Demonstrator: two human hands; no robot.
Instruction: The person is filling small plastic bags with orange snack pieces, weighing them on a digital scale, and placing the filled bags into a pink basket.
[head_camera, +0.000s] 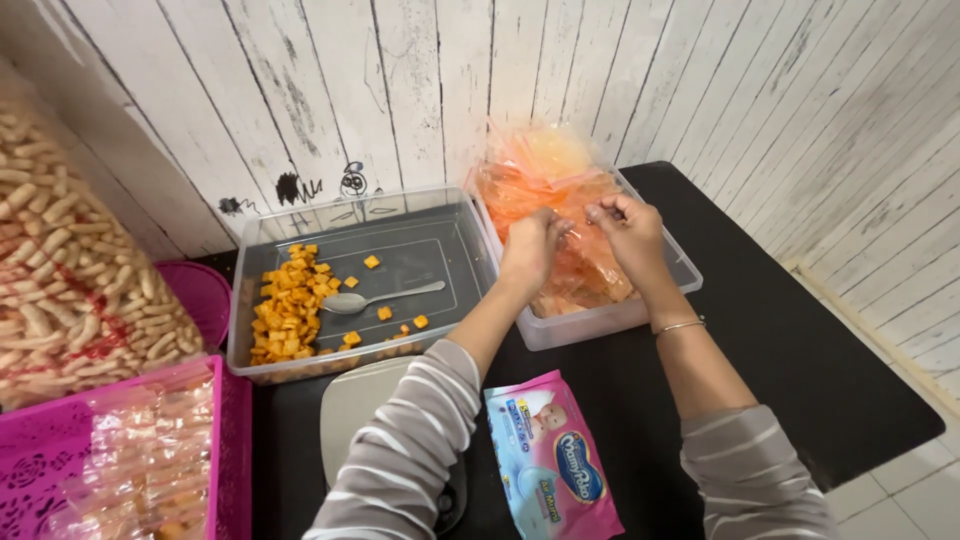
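Both hands over the right clear plastic tub (668, 262), which sits on the black table (800, 350) against the white plank wall (600, 60); left hand (530, 250) with fingers curled together, pinching at the thin orange-tinted plastic bags (540, 185) heaped in that tub; right hand (628, 232) just beside it, thumb and forefinger pressed together on the same clear film, remaining fingers loosely bent; thin bangle (680, 326) on the right wrist; grey striped sleeves (410, 450) on both arms.

Left of that tub, touching it side to side, a second clear tub (300, 225) with orange square crackers (290, 310) piled toward its left end, a few scattered loose, and a metal spoon (375, 298) lying across the bottom among them; in front of that second tub, a grey kitchen scale (355, 415), partly hidden by the left sleeve; in front of the bag tub, between the forearms, a pink and blue packet of wet wipes (550, 460) flat on the table; far left of the tubs, a big clear sack of pale finger-shaped snacks (60, 260), a round magenta container (200, 295) behind it, and a magenta basket (40, 450) holding small filled bags (150, 460).
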